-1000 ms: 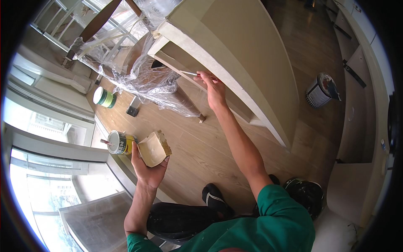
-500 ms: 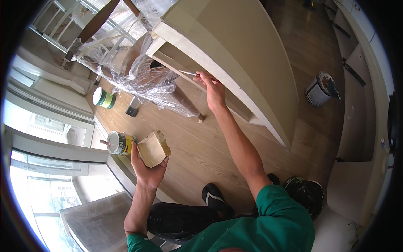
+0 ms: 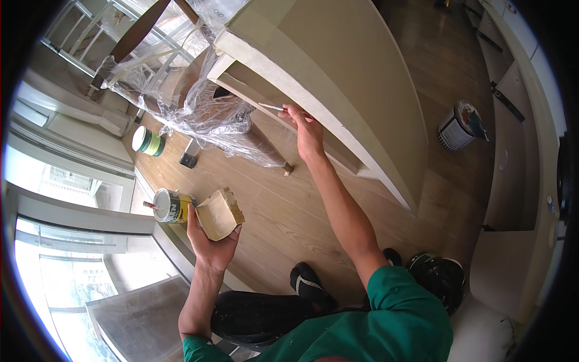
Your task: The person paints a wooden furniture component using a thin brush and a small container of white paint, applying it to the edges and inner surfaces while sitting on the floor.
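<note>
The left hand (image 3: 212, 247) is holding a box (image 3: 218, 216), with the thumb lying along one side and the other fingers curling under it. The box is tipping a bit and showing its cream inside. The right hand (image 3: 306, 134) is reaching farther out and pinching a thin brush (image 3: 272, 107) in nearly closed fingers. The brush is pointing left by the long gap in the cream cabinet (image 3: 356, 84); I cannot tell if its tip is touching anything. A yellow and grey can (image 3: 170, 206) is standing just beside the left hand, and a brush handle is sticking out over its top. Farther off, a green tub (image 3: 149, 142) is sitting on the wood floor (image 3: 274, 211), near some clear plastic (image 3: 211, 123) that is hanging over furniture. A bucket (image 3: 459, 128) is standing right of the cabinet.
</note>
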The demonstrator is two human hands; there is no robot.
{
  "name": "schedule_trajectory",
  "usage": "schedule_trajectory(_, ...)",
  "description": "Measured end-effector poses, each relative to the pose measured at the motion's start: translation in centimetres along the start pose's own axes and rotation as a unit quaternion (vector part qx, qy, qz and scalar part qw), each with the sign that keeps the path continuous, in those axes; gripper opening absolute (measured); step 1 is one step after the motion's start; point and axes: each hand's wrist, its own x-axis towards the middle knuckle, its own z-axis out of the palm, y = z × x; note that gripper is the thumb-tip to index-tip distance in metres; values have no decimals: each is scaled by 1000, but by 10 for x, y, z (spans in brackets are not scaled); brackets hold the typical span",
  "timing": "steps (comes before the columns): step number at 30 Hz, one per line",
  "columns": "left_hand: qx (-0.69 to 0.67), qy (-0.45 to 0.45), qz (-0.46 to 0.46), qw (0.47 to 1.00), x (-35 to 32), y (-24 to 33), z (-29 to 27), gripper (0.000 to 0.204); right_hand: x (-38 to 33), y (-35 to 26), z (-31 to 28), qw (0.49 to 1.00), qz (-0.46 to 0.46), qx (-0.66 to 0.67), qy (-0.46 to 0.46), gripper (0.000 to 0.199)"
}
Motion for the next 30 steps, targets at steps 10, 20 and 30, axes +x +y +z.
schedule_trajectory(10, 5, 3, 1, 1000, 1, 0, 2, 63, 3, 12, 0, 999, -15, 28, 32, 24)
schedule_trajectory(20, -10, -5, 5, 1000, -1, -1, 2, 59, 7, 30, 1, 997, -21, 14, 79, 21)
schedule_trajectory(30, -12, 1, 1, 1000, -1, -1, -1, 59, -3, -7, 9, 1000, 1, 18, 22, 18)
